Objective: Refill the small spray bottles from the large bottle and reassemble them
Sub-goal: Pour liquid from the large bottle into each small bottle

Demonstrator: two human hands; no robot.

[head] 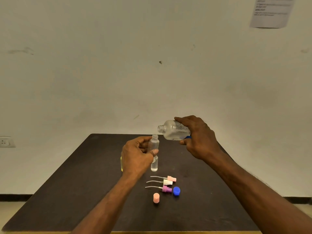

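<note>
While the left hand (137, 155) grips an uncapped small spray bottle (154, 144) upright above the dark worktop (67, 191), fingers curled behind it and thumb pressed across its front, the right hand (197, 137) holds the large bottle (174, 130) tipped nearly horizontal, open mouth pointing toward 9 o'clock. The large bottle's mouth sits just above and at about 2 o'clock of the small bottle's open neck, close but apart; no stream visible between them. Right fingers wrap over the top of the large bottle, thumb underneath; clear liquid pools along its lower side. A second small bottle (154, 165), clear and partly filled, stands on the worktop directly below the held one, at its 6 o'clock. A yellowish bottle (121, 164) shows at the left hand's 9 o'clock edge, mostly hidden behind the hand. Toward 6 o'clock of the standing bottle lie three spray heads with dip tubes pointing to 9 o'clock: pink spray head (171, 179), white spray head (167, 182), purple spray head (166, 189), stacked in a near row. A blue cap (176, 191) lies just at 3 o'clock of the purple head. A pink cap (156, 198) stands at 7 o'clock of the blue cap, apart from it.
</note>
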